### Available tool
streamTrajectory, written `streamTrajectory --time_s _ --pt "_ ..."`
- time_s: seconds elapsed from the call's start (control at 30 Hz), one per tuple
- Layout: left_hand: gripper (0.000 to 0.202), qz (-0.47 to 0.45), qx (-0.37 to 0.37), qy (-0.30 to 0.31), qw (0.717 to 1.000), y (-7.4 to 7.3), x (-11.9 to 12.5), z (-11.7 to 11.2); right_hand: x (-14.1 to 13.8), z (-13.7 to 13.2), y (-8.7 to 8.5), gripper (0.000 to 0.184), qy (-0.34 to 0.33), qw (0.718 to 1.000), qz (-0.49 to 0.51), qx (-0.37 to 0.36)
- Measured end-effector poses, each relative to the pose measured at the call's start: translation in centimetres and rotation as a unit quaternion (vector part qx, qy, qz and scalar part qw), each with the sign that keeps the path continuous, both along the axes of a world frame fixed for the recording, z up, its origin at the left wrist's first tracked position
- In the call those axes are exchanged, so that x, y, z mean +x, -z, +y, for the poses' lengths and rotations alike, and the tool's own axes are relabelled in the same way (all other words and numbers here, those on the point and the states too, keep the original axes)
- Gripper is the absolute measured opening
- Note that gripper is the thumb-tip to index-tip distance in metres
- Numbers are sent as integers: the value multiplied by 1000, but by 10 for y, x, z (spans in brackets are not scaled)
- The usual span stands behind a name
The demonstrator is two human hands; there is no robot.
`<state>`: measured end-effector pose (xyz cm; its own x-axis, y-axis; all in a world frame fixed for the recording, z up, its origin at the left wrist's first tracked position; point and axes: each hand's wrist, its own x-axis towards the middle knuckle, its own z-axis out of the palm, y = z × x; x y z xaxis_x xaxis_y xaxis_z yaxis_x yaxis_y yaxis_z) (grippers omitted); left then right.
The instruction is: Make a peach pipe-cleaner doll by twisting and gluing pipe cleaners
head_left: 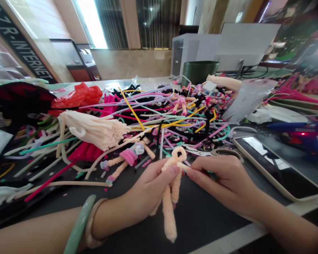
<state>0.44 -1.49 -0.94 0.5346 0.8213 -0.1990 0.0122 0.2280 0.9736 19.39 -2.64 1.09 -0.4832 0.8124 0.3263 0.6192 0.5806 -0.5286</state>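
My left hand (pixel 151 183) is closed around the upper body of a peach doll figure (pixel 169 215) made of twisted pipe cleaners. A round loop forms its top, and its legs hang down over the dark table. Just right of the loop, my right hand (pixel 222 176) pinches the tip of a peach pipe cleaner (pixel 183 165) that runs out from the figure. Left of my hands lies another pipe-cleaner doll (pixel 128 157) in pink and lilac. Behind my right hand, scissors (pixel 198 151) rest partly hidden among the scraps.
Loose pipe cleaners (pixel 148 123) in many colours cover the table's middle, with a cream bundle (pixel 95 128) at left. A phone (pixel 275 165) and a blue glue gun (pixel 307 134) with a red light lie at right. Farther back stand a dark green bin (pixel 200 72) and a monitor (pixel 246 46).
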Motion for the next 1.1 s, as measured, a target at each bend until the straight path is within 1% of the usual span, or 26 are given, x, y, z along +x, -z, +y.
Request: streamTrajectory --time_s 0.2,0.43,0.5,0.8,1.1 --pt "38 15 16 8 1000 -1 1 0 0 0 -1 30 11 1000 3 8" --pt "38 35 17 -1 999 -1 1 1 -1 0 0 31 14 1000 -3 7" --pt "39 41 23 7 999 -1 0 1 -1 1 0 31 17 1000 -6 6" --pt "40 30 18 14 999 2 -1 2 0 2 1 30 26 1000 -5 -2" --pt "38 40 16 -4 999 2 -2 1 -2 2 0 31 28 1000 9 6"
